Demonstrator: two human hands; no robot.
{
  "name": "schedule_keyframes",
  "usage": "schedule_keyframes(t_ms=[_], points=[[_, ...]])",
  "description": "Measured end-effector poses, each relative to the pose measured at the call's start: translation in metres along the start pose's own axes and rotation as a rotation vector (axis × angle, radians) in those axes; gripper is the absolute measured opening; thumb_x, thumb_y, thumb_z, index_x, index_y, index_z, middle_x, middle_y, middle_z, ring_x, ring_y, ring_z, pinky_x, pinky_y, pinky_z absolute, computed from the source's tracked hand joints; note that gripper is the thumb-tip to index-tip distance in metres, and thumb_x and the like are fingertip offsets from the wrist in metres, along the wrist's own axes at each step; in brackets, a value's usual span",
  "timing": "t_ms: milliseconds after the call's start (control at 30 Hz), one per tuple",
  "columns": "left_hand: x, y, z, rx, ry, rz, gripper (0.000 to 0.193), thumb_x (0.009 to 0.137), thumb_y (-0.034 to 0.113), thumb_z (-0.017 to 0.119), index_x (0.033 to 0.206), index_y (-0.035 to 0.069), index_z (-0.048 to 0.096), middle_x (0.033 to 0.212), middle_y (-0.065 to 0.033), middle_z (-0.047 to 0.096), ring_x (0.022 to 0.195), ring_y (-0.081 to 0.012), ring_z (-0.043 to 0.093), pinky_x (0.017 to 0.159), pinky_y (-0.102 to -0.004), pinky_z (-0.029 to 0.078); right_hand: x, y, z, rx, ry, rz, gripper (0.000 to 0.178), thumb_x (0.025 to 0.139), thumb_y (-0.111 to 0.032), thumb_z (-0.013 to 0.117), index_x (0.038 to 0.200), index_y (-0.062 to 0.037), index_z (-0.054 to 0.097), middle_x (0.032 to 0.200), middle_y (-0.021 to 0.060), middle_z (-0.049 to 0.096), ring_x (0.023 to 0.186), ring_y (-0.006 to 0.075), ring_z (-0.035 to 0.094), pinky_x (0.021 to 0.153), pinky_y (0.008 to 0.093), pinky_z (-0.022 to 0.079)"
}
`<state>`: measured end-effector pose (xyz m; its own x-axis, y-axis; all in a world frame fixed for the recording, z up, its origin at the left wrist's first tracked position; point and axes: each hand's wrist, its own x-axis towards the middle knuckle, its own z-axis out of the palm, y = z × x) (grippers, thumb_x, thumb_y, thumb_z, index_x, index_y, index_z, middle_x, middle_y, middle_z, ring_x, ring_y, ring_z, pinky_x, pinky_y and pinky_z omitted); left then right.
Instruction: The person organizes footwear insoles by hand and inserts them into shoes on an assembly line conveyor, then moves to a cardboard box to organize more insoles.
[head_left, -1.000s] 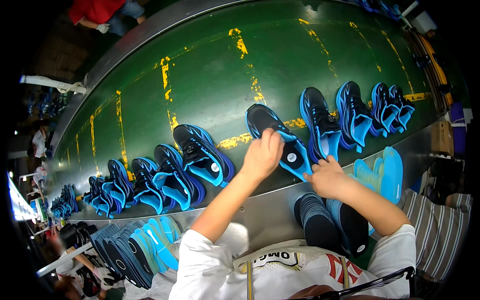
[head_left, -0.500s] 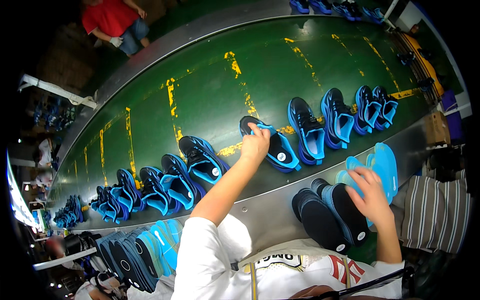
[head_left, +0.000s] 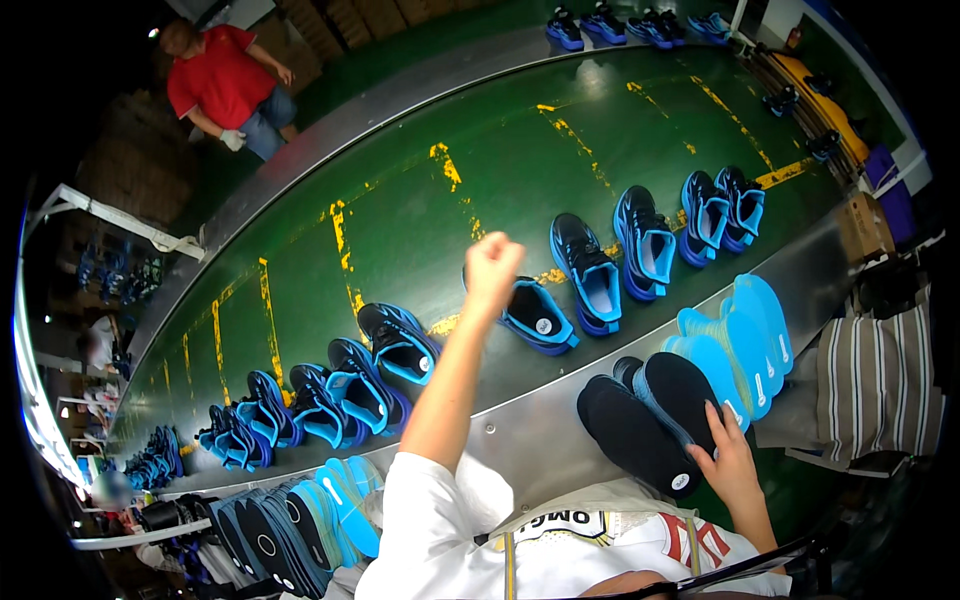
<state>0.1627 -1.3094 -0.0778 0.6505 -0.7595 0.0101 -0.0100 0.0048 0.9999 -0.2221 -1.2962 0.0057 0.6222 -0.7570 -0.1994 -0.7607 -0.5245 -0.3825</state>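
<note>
My left hand (head_left: 495, 270), fingers curled into a fist, is over the toe of a black and blue sneaker (head_left: 540, 317); nothing shows in the fist. The hand hides much of the sneaker's front, while its open collar and a round white sticker inside stay visible. At the right, my right hand (head_left: 728, 462) grips the heel end of a black insole (head_left: 680, 392), the top one of a stack, with thumb and fingers at its edge. Beside it lies another stack of black insoles (head_left: 625, 430). Light blue insoles (head_left: 760, 340) fan out just beyond.
A green conveyor belt (head_left: 400, 235) with yellow marks carries a row of sneakers (head_left: 645, 245) on both sides of my left hand. More insoles (head_left: 340, 500) stand at lower left. Across the belt is a person in red (head_left: 225, 85). Striped cloth (head_left: 880, 385) hangs at right.
My left hand has lifted a little off the sneaker's tongue area and closed into a fist. My right hand has come from beside the light blue insoles down onto the black insole. The view has shifted slightly.
</note>
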Motion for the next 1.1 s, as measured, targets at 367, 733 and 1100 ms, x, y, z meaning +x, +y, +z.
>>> schedule_keyframes(t_ms=[367,733,1100], points=[[0.016,-0.075,0.081,0.848,-0.302,0.331,0.048,0.073,0.032,0.057,0.108,0.003,0.042,0.069,-0.0200,0.057,0.066,-0.0370,0.055,0.058,-0.0423,0.044,0.131,-0.018,-0.043,0.548,0.029,-0.070,0.018,0.079,-0.013,0.052,0.087,0.0028,0.057,0.082,0.0113,0.056,0.074,0.0200,0.054,0.065,0.0266,0.041],[0.046,-0.050,0.073,0.583,-0.412,-0.223,0.048,0.073,0.042,0.056,0.067,-0.006,0.055,0.057,-0.0163,0.053,0.054,-0.0212,0.054,0.051,-0.0335,0.041,0.255,-0.024,0.039,0.418,-0.497,0.072,0.014,0.063,-0.011,0.059,0.066,0.0028,0.061,0.054,0.0142,0.056,0.048,0.0231,0.057,0.048,0.0317,0.047],[0.037,-0.084,0.072,0.454,-0.276,-0.156,0.053,0.077,0.049,0.049,0.068,-0.004,0.049,0.060,-0.0128,0.048,0.061,-0.0197,0.047,0.054,-0.0326,0.037,0.248,-0.022,0.087,-0.385,-0.056,-0.537,0.028,0.068,-0.024,0.056,0.084,-0.0013,0.056,0.093,0.0202,0.047,0.083,0.0290,0.050,0.071,0.0367,0.045]])
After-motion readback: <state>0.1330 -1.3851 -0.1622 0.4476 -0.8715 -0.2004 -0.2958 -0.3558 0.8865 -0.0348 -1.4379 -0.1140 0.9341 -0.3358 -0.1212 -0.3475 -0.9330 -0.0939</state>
